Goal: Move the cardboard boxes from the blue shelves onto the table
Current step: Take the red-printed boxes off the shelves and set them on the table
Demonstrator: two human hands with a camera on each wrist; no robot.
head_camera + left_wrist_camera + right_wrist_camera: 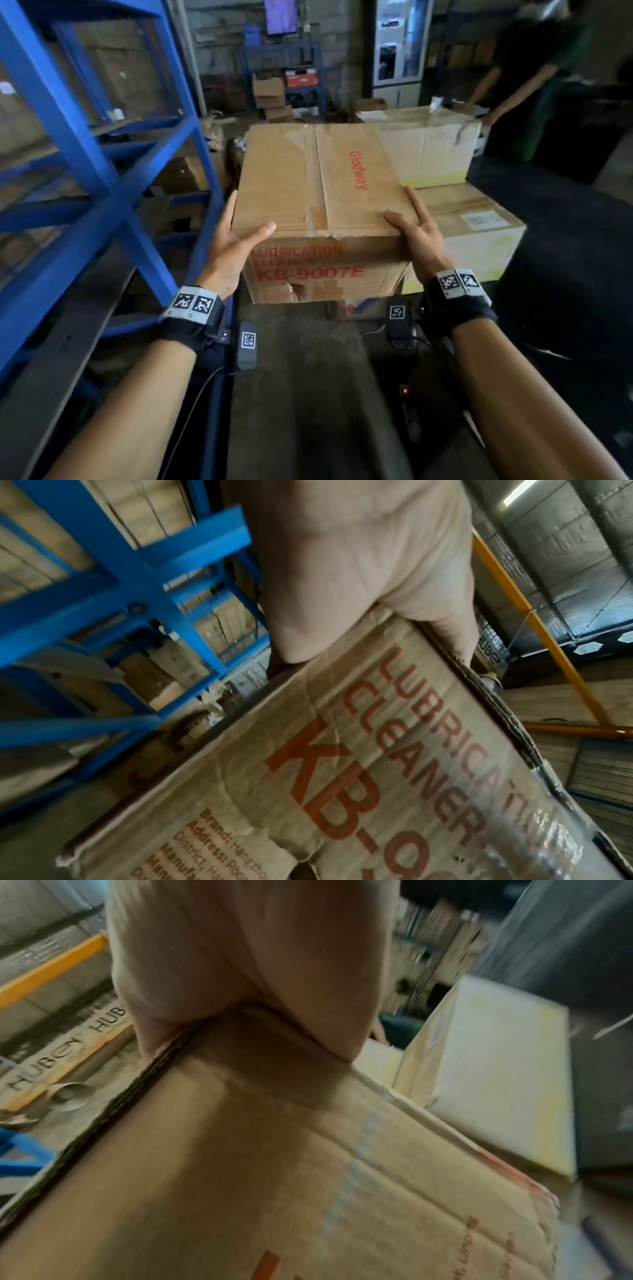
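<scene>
I carry a worn brown cardboard box (322,192) printed "LUBRICATION CLEANER KB-9007E" in red, off the ground in front of me. My left hand (251,214) grips its near left corner, thumb on the top and fingers along the left side. At the near right corner my right hand (399,205) grips the same way. The left wrist view shows the left hand (359,574) clamped over the box (377,777) edge. In the right wrist view the right hand (246,961) pinches the top edge of the box (274,1164). The blue shelves (102,154) stand to my left.
A dark table (565,222) lies ahead on the right. On it sit a pale box (472,226) and a taped box (431,147) stacked above. Another person (534,75) leans over at the back right. More boxes and a small blue rack (284,68) stand by the far wall.
</scene>
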